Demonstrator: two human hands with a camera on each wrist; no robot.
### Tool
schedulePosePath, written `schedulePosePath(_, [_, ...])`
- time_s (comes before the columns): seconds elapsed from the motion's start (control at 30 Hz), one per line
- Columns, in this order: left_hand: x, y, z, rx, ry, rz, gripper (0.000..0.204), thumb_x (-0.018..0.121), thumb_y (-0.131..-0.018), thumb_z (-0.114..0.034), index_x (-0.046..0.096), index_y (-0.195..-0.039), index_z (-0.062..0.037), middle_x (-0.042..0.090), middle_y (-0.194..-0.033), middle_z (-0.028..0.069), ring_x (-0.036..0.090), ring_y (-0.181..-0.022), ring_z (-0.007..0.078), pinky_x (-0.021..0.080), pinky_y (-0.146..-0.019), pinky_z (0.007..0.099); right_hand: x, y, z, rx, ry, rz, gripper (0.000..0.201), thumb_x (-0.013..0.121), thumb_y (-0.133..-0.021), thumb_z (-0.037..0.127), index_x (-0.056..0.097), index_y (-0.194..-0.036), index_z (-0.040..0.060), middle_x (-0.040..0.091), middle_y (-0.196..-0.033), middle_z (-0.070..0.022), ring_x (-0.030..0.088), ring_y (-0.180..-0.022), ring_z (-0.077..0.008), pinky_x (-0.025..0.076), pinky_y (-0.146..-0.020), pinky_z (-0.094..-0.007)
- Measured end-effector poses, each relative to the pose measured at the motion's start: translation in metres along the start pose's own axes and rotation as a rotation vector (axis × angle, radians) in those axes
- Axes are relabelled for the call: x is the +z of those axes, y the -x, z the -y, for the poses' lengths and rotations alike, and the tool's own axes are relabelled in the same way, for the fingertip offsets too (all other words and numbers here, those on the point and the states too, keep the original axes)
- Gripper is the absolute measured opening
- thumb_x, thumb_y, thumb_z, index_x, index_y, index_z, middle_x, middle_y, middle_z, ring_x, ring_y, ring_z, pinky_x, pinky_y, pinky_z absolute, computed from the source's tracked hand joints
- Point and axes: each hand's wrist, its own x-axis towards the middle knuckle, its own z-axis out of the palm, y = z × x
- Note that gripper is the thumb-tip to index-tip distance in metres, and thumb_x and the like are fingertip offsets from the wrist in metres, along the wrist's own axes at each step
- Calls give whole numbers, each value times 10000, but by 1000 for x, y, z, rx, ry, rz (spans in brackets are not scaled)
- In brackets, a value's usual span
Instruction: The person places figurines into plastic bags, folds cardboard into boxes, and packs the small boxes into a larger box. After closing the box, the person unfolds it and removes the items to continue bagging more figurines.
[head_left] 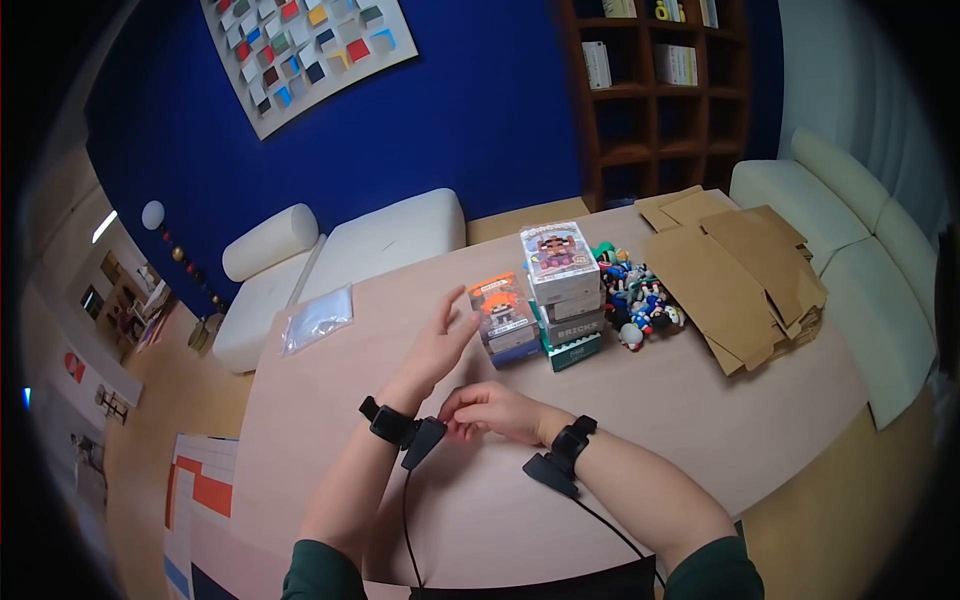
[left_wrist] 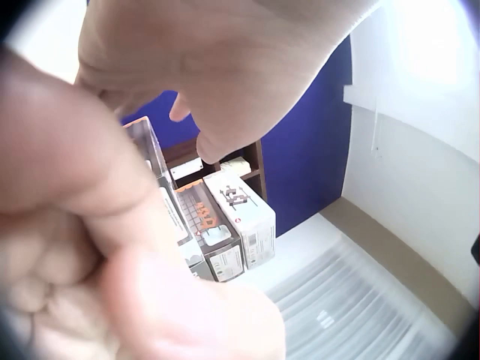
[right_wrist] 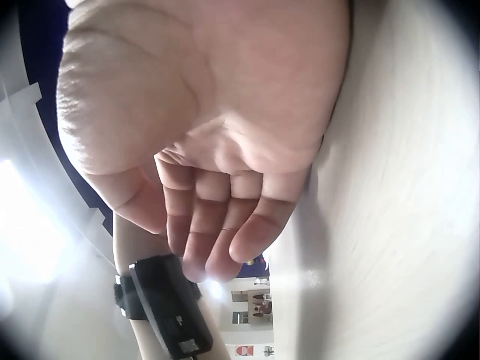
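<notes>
My left hand is raised over the table, its fingers extended just left of a box with an orange-haired figure on its front. That box sits on a blue-based box. My right hand hangs below it, near the left wrist's camera, with fingers loosely bent and nothing in them. In the right wrist view its palm shows bare. Beside the orange box stands a stack: a white box on top, a grey box marked BRICKS and a green box lower down.
Behind the stack lies a heap of small colourful toy figures. Flattened brown cardboard is piled at the right of the table. A clear plastic bag lies at the far left. Pale sofas stand beyond the table.
</notes>
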Motion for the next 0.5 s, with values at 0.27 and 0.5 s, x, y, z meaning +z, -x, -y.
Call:
schedulePosePath(0.27, [34,-11,-98,526,-464,78,1025,853,-801,-391,258,-1608,-180,194,-1616,347,102,-1544,465,258,-1203,537,13,7,18,34,161,-105,213,598,-1024,221,643,-1152,57,696,-1030,-68,666,-941,-135,533,-852,-289])
schedulePosePath(0.5, [38,-47,-88,408,-230,282,858,826,-863,-240,359,-1566,-88,463,-1466,199,490,-1371,311,559,-956,362,2,0,0,-60,127,-99,205,605,-1031,209,668,-1157,60,694,-1043,-62,667,-911,-137,547,-825,-291])
